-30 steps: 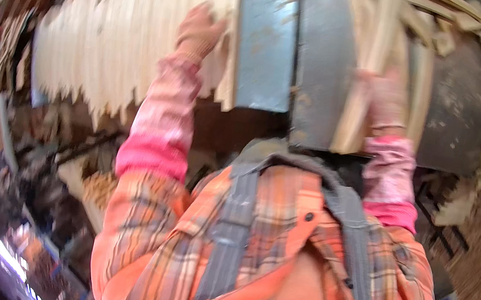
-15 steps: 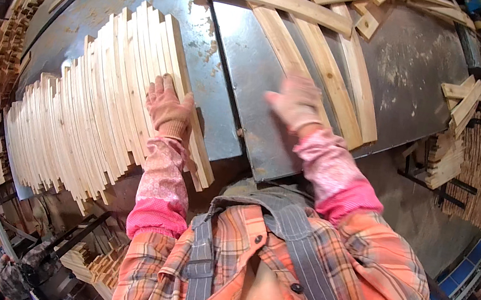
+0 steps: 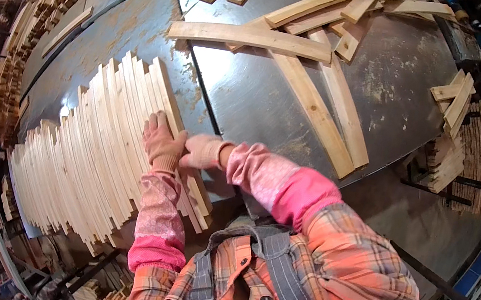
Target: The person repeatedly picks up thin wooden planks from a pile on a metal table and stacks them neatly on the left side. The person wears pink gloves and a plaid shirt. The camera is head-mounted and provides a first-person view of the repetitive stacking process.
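Many wooden strips (image 3: 87, 153), mostly left of both hands (image 3: 163, 142) (image 3: 204, 151)

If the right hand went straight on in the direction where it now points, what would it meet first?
Most likely the left hand, which lies just ahead of the right hand, on the row of wooden strips. Depth is unclear, so the two hands may be in contact.

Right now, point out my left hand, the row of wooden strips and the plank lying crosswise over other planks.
Left hand (image 3: 162, 144), head view: back of the hand.
Row of wooden strips (image 3: 96, 154), head view: near the row's middle.
Crosswise plank (image 3: 250, 38), head view: middle of its upper face.
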{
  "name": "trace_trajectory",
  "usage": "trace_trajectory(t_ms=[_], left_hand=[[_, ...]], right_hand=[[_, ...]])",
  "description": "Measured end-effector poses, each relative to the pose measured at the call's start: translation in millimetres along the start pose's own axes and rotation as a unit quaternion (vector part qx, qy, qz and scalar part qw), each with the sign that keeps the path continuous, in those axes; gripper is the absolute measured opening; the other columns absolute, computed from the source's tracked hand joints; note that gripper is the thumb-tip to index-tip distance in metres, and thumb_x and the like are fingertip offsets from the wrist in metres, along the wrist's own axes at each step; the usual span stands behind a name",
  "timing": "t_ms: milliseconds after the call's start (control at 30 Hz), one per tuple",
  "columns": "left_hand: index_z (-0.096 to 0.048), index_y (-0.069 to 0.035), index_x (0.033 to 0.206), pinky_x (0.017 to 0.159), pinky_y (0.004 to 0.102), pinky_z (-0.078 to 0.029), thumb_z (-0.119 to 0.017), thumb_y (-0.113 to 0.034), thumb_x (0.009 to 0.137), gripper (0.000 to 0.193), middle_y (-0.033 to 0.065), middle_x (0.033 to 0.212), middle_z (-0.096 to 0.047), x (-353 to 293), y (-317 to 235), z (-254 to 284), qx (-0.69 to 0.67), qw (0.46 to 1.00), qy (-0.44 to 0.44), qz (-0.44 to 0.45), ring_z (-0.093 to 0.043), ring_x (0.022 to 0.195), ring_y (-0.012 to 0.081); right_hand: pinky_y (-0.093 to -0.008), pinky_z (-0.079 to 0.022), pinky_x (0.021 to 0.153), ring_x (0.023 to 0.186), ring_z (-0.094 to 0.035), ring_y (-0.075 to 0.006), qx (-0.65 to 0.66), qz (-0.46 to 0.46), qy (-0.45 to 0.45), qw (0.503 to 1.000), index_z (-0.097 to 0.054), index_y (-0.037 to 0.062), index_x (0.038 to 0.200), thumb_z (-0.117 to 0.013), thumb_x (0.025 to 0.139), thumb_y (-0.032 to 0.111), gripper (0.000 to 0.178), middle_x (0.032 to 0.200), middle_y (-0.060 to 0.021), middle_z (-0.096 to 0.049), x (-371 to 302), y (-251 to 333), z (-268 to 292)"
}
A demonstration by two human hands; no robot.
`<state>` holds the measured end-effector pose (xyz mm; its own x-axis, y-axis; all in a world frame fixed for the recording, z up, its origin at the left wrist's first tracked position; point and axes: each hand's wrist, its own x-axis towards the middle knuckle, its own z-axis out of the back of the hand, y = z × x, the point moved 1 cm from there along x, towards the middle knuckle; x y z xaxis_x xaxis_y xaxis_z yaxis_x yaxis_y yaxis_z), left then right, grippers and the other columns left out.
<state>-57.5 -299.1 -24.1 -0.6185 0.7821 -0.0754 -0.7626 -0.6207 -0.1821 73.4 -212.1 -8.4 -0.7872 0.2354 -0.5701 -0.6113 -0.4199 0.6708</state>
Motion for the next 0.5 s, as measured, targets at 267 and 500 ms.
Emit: trace_trajectory(t_ms=[267, 500], left_hand=[[-0.055, -0.002, 0.144, 0.119, 0.0433, -0.037, -0.075, -0.032, 0.085, 0.070, 0.0217, 0.150, -0.052, 11, -26, 9, -0.048, 0.995, 0.008, 0.083, -0.047, 0.141, 0.0385], [-0.066, -0.002, 0.132, 0.110, 0.0419, -0.048, -0.072, -0.027, 0.090, 0.049, 0.0218, 0.137, -0.064, 117, -120, 2, -0.256, 0.947, -0.188, -0.045, -0.062, 0.127, 0.0360]], right_hand=[[-0.0496, -0.055, 0.093, 0.115, -0.067, -0.0355, -0.230, -0.270, -0.327, 0.876, -0.054, 0.0068, 0.135, -0.082, 0.080, 0.039, 0.070, 0.123, -0.0158, -0.068, -36, -162, 248], [-0.0405, -0.057, 0.090, 0.099, -0.072, -0.0343, -0.008, -0.173, -0.215, 0.961, -0.073, -0.0006, 0.110, -0.083, 0.078, 0.041, 0.053, 0.102, -0.0196, -0.073, -95, -200, 227]])
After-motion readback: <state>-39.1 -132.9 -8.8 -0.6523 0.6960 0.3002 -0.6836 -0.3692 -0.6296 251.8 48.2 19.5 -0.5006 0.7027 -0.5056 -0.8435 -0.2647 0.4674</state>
